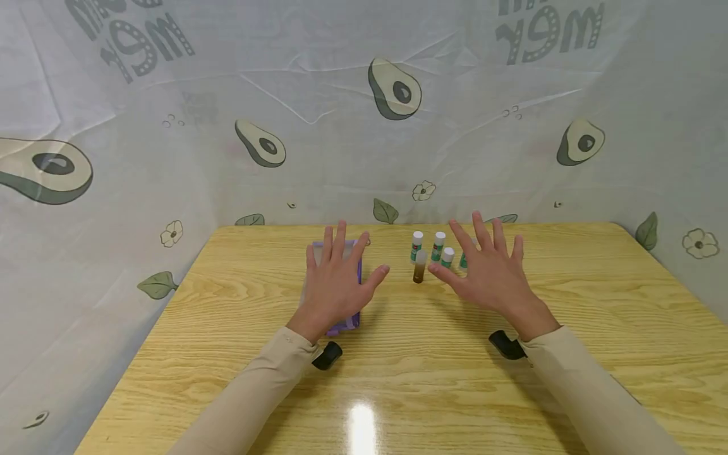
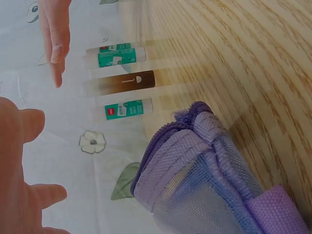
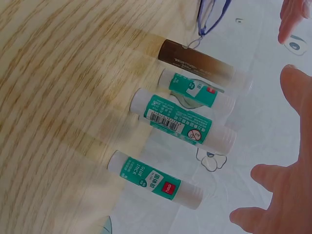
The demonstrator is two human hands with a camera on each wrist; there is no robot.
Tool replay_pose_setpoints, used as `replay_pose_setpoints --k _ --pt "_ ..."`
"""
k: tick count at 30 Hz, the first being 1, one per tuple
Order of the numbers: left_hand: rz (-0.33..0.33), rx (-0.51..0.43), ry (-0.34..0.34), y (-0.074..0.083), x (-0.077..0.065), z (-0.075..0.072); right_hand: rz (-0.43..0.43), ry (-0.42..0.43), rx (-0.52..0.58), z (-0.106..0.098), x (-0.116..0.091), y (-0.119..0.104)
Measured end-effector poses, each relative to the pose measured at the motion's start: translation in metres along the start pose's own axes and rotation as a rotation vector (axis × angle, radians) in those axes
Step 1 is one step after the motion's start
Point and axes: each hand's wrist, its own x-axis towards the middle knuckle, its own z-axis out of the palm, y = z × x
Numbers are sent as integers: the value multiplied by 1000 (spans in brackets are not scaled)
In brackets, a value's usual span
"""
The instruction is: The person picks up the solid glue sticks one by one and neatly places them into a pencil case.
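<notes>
My left hand [image 1: 337, 284] hovers with spread fingers over a purple-edged mesh zip pouch [image 1: 354, 321], hiding much of it in the head view. The left wrist view shows the pouch's purple trim and see-through mesh [image 2: 195, 195] close up. My right hand [image 1: 493, 278], fingers also spread and holding nothing, is nearest to several green-and-white glue sticks [image 1: 417, 246] standing upright. A brown tube with a pale, clear-looking top [image 1: 419, 268] stands in front of them. One glue stick is partly hidden behind the right hand; in the right wrist view the labelled glue stick [image 3: 151, 178] shows clearly.
The wood-grain table [image 1: 421, 392] reaches back to a pale curtain [image 1: 330, 158] printed with avocados and leaves. Black wrist mounts [image 1: 507, 345] sit under both wrists. A thin purple strap [image 3: 214, 19] shows beside the brown tube in the right wrist view.
</notes>
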Motion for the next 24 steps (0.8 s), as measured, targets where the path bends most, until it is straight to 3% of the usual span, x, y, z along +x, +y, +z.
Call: replay_pose_setpoints --k 11,24 --pt "0 -45 -21 -3 -3 1 7 -7 -8 1 0 1" --pt "-106 -86 -155 -19 -15 11 -1 8 5 -3 -2 -3"
